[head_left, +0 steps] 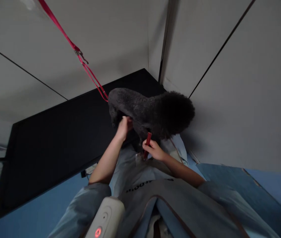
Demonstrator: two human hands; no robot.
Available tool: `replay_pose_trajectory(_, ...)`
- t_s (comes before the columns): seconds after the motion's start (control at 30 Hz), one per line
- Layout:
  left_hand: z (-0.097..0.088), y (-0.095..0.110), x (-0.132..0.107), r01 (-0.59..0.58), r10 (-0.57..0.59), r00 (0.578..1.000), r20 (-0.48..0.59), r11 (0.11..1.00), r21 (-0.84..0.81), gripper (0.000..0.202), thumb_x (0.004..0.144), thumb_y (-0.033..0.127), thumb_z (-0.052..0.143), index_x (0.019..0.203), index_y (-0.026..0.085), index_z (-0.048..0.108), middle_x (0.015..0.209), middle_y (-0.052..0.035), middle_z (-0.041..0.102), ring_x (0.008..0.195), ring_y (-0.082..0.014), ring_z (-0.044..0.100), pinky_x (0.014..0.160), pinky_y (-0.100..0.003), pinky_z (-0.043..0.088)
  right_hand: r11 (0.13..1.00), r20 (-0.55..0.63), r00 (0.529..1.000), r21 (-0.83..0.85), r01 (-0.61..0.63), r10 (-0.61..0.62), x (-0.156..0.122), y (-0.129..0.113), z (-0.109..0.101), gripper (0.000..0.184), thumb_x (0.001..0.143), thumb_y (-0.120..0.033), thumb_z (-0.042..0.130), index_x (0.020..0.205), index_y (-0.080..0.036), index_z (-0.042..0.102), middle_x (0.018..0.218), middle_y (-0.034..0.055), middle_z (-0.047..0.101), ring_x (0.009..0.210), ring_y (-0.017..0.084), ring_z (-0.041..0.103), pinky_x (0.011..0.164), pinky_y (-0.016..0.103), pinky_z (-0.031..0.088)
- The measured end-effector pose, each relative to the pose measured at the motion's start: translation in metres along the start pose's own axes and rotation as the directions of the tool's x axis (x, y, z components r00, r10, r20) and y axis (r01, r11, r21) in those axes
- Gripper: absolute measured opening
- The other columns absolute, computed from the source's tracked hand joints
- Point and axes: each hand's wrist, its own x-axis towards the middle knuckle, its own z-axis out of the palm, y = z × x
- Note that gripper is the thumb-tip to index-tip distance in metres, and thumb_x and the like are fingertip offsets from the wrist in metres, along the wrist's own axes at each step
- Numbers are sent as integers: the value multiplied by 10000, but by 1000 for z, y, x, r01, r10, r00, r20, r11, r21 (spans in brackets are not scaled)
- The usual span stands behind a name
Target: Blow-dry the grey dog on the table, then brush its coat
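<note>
A small dark curly-coated dog [152, 112] stands on the near corner of a black table [56, 142], its fluffy head toward the right. My left hand [123, 127] reaches under the dog's body and its fingers curl around the fur or a leg there. My right hand [154, 149] is closed around a slim red tool [147, 143] held upright just below the dog's chest. A red leash [80, 59] runs from the upper left down to the dog's back.
Grey wall panels with dark seams rise behind the table. The floor is blue. A white device with a red light [104, 219] hangs at my chest over a grey apron.
</note>
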Motion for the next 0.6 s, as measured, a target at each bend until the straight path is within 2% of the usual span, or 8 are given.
replay_pose_trajectory(0.07, 24, -22, 24, 192, -180, 971, 158, 979, -66, 534, 844, 628, 381, 787, 152, 616, 593, -45, 593, 532, -150, 564, 523, -269, 461, 995, 55, 998, -100, -3, 9, -5, -8, -8, 192, 799, -354, 555, 736, -175, 583, 704, 8, 559, 704, 143, 529, 683, 280, 432)
replay_pose_trajectory(0.13, 37, -40, 37, 259, -234, 948, 214, 961, -98, 586, 837, 665, 340, 636, 158, 555, 479, -26, 512, 449, -131, 502, 490, -264, 444, 976, 25, 1000, -216, 3, 3, -13, -16, -19, 137, 766, -313, 601, 718, -185, 607, 731, 24, 591, 770, 173, 557, 694, 296, 439)
replay_pose_trajectory(0.27, 33, -55, 40, 211, -186, 936, 297, 976, -53, 628, 811, 720, 290, 514, 194, 461, 380, -11, 418, 370, -118, 417, 428, -262, 397, 975, -268, 959, -218, 36, -95, -24, -36, -27, 79, 767, -284, 598, 731, -218, 623, 753, 23, 625, 783, 190, 594, 724, 328, 466)
replay_pose_trajectory(0.4, 22, -49, 40, 153, -151, 963, 221, 988, 10, 540, 791, 685, 399, 631, 188, 535, 420, -4, 486, 361, -115, 434, 386, -241, 356, 976, -336, 928, -193, 100, -162, -2, -57, -26, 76, 769, -289, 591, 760, -231, 639, 751, 12, 648, 766, 190, 616, 771, 349, 481)
replay_pose_trajectory(0.43, 21, -47, 41, 146, -149, 967, 205, 989, 32, 525, 787, 678, 414, 661, 186, 546, 422, 1, 491, 351, -112, 429, 373, -236, 342, 969, -414, 891, -225, 99, -187, 6, -62, -27, 71, 760, -292, 600, 755, -232, 639, 766, 15, 653, 797, 197, 618, 805, 361, 476)
replay_pose_trajectory(0.53, 18, -43, 41, 161, -178, 963, 204, 982, 94, 526, 785, 676, 407, 693, 179, 552, 407, 9, 480, 317, -107, 405, 338, -230, 300, 944, -686, 660, -310, 116, -307, 22, -70, -33, 99, 748, -326, 618, 777, -231, 630, 846, 35, 656, 912, 211, 603, 894, 385, 448)
replay_pose_trajectory(0.57, 18, -42, 40, 177, -195, 962, 193, 979, 104, 514, 793, 659, 409, 694, 175, 552, 406, 11, 480, 315, -106, 406, 337, -229, 298, 937, -695, 636, -318, 146, -335, 26, -70, -35, 114, 739, -334, 629, 784, -230, 625, 866, 37, 656, 927, 208, 600, 900, 378, 449)
replay_pose_trajectory(0.6, 17, -43, 39, 195, -212, 963, 169, 975, 110, 492, 808, 627, 412, 694, 170, 552, 409, 11, 483, 318, -103, 414, 343, -227, 305, 935, -662, 667, -307, 175, -342, 29, -70, -36, 124, 730, -335, 636, 790, -228, 621, 872, 33, 657, 918, 200, 604, 888, 365, 459)
